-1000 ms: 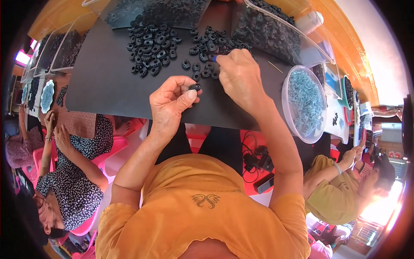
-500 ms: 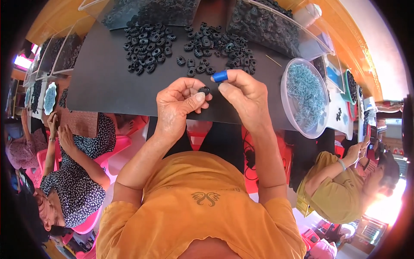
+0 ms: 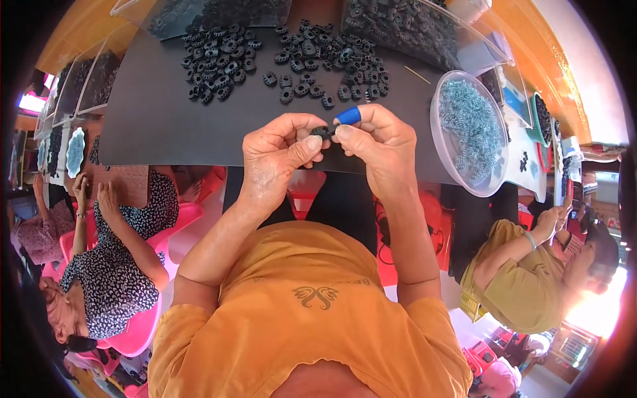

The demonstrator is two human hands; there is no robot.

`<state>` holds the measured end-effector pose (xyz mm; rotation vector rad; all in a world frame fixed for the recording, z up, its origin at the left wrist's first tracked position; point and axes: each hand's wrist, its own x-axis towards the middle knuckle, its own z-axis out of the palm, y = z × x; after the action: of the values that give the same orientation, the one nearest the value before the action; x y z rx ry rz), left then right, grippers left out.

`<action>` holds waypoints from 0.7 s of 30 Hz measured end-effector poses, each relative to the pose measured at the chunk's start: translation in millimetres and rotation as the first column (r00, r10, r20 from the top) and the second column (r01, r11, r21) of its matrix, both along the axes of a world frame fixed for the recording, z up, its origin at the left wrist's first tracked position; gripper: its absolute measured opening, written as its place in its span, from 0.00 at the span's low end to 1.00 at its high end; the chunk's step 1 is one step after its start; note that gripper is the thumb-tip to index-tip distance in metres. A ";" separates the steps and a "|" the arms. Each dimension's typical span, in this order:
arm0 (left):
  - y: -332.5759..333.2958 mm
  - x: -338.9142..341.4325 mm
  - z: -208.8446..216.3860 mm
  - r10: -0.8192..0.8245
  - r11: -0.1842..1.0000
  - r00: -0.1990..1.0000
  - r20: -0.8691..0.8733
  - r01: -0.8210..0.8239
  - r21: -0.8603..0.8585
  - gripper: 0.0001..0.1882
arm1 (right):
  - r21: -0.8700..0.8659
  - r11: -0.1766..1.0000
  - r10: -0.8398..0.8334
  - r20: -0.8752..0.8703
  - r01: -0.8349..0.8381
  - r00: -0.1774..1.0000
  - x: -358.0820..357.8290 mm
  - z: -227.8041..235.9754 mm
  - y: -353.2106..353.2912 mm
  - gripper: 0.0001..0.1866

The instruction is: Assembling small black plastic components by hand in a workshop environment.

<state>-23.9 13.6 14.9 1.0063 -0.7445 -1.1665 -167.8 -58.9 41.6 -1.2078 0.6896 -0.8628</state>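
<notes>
A small black claw clip [image 3: 321, 132] is pinched between the thumb and fingers of my left hand [image 3: 275, 146], just above the near edge of the dark table mat [image 3: 179, 142]. From the other side, my right hand [image 3: 385, 146] has its thumb and index finger closed on the clip's right end; any smaller part between those fingertips is hidden. A blue finger sleeve [image 3: 348, 115] covers the right index fingertip. Beyond my hands lie loose black claw clips in two piles, a left one [image 3: 219, 63] and a right one [image 3: 305, 50].
A round clear tub [image 3: 437, 142] of small bluish coils stands right of my hand. Clear bins [image 3: 398, 30] full of black pieces line the far edge. A thin stick [image 3: 418, 74] lies between. People sit at left [image 3: 119, 265] and right [image 3: 524, 278].
My right hand has moved left and its fingertips now meet the clip in my left hand. Before, a gap separated the two hands. The view has shifted slightly.
</notes>
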 end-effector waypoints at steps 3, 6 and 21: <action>2.0 -2.5 1.7 -0.020 1.000 0.999 0.039 0.020 -0.008 0.08 | -0.039 0.999 -0.008 -0.055 0.006 0.998 -2.7 1.7 3.3 0.05; 3.7 -6.6 5.7 -0.039 0.999 0.998 0.042 0.038 0.016 0.07 | -0.068 0.998 -0.010 -0.093 0.004 0.996 -5.5 -0.2 5.9 0.04; 9.1 -7.6 -0.8 -0.087 0.996 0.995 0.058 0.087 0.008 0.08 | -0.151 0.988 -0.024 -0.073 0.013 0.997 -11.6 -6.4 13.3 0.04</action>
<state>-31.5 22.7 14.1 1.0246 -0.8385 -1.2189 -179.4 -45.6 35.2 -1.3765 0.7072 -0.9015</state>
